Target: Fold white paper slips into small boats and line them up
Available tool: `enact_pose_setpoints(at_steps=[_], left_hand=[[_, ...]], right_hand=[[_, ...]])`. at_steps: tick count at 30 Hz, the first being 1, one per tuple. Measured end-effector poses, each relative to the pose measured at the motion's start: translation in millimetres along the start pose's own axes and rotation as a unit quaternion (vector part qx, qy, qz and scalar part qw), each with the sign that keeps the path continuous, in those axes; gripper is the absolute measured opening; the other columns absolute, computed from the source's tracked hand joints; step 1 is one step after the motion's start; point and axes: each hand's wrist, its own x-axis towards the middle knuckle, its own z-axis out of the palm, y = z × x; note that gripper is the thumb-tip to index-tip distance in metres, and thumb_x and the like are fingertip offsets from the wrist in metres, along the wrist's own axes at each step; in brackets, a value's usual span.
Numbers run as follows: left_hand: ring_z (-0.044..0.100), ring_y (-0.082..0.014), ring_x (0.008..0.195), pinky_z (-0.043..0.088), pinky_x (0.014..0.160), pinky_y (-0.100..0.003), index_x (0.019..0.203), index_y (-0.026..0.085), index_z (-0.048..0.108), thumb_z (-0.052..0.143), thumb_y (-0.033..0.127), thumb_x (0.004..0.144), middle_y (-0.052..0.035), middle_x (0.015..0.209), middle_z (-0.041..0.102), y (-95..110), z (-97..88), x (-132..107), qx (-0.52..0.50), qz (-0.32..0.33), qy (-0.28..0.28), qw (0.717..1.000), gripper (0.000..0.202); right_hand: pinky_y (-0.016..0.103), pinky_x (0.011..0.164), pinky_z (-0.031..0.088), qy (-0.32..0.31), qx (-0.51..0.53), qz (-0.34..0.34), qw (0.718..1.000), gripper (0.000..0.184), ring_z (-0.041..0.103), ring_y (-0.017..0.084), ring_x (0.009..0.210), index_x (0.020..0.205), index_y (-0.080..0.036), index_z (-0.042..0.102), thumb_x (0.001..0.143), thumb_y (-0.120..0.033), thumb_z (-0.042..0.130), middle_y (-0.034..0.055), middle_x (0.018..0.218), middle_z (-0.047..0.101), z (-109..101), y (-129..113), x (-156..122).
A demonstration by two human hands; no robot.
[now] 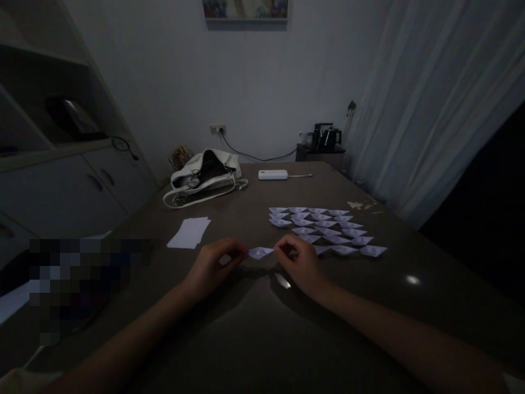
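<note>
A small white paper boat (260, 253) is stretched between my two hands, just over the table. My left hand (218, 264) pinches its left tip between thumb and fingers. The right tip is pinched the same way by my right hand (302, 262). Beyond and beside my right hand stand several rows of folded white paper boats (326, 224), some of them partly hidden behind that hand. To the left, past my left hand, lies a small stack of white paper sheets (189, 232).
A white handbag (205, 178) stands open at the back left of the brown table (254, 345). A white power bank (273, 174) with a short cable lies at the back. Pale scraps (361, 205) lie near the right edge. A black kettle (330, 137) stands beyond the table.
</note>
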Motion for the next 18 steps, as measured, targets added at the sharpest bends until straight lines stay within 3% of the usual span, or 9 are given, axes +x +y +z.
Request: enact_pose_setpoints(at_steps=[4, 7, 10, 13, 15, 18], left_hand=[[0.064, -0.0167, 0.074, 0.049, 0.065, -0.024, 0.086, 0.018, 0.065, 0.059, 0.022, 0.083, -0.0033, 0.082, 0.068, -0.6, 1.0, 1.1, -0.016, -0.008, 0.016, 1.000, 0.008], [0.064, -0.0172, 0.075, 0.050, 0.066, -0.025, 0.084, 0.018, 0.065, 0.061, 0.024, 0.082, -0.0029, 0.081, 0.069, -2.5, 2.4, 2.2, -0.028, -0.026, 0.031, 0.999, 0.008], [0.065, -0.0176, 0.074, 0.050, 0.066, -0.026, 0.084, 0.018, 0.066, 0.061, 0.024, 0.081, -0.0032, 0.080, 0.069, -4.5, 4.1, 2.5, -0.039, -0.040, 0.038, 0.998, 0.009], [0.065, -0.0186, 0.074, 0.051, 0.065, -0.026, 0.083, 0.017, 0.067, 0.062, 0.024, 0.079, -0.0038, 0.080, 0.070, -7.0, 8.1, 4.4, -0.042, -0.052, 0.028, 0.997, 0.009], [0.065, -0.0193, 0.075, 0.051, 0.066, -0.027, 0.082, 0.017, 0.068, 0.062, 0.024, 0.078, -0.0041, 0.081, 0.071, -9.4, 12.6, 9.0, -0.045, -0.063, 0.023, 0.997, 0.010], [0.065, -0.0194, 0.074, 0.050, 0.068, -0.029, 0.083, 0.018, 0.069, 0.061, 0.025, 0.079, -0.0042, 0.082, 0.072, -13.8, 20.3, 24.2, -0.038, -0.071, 0.026, 0.996, 0.012]], right_hand=[[0.021, 0.052, 0.041, 0.006, 0.001, -0.009, 1.000, 0.002, 0.053, 0.012, 0.062, 0.080, -0.018, 0.054, 0.081, -0.018, 0.053, 0.0001, 0.071, 0.056, 0.0, -1.2, -0.8], [0.021, 0.050, 0.041, 0.008, -0.004, -0.050, 0.999, 0.015, 0.051, 0.011, 0.056, 0.096, -0.018, 0.049, 0.081, -0.018, 0.054, -0.0003, 0.075, 0.056, -0.4, -6.9, -6.7], [0.022, 0.056, 0.042, -0.075, -0.038, -0.151, 0.985, 0.015, 0.054, 0.011, 0.060, 0.098, -0.018, 0.050, 0.083, -0.016, 0.051, 0.0010, 0.078, 0.060, 0.3, -14.1, -16.4], [0.023, 0.063, 0.044, -0.189, -0.079, -0.269, 0.941, 0.016, 0.059, 0.014, 0.071, 0.098, -0.017, 0.055, 0.084, -0.014, 0.048, 0.0048, 0.086, 0.065, 1.9, -18.1, -23.9], [0.024, 0.063, 0.044, -0.222, -0.098, -0.325, 0.914, 0.016, 0.061, 0.015, 0.074, 0.097, -0.017, 0.058, 0.084, -0.015, 0.049, 0.0053, 0.086, 0.067, 2.4, -18.6, -25.7], [0.023, 0.058, 0.042, -0.231, -0.120, -0.335, 0.906, 0.017, 0.062, 0.015, 0.071, 0.097, -0.016, 0.060, 0.084, -0.016, 0.049, 0.0053, 0.086, 0.068, 1.7, -18.3, -25.0]])
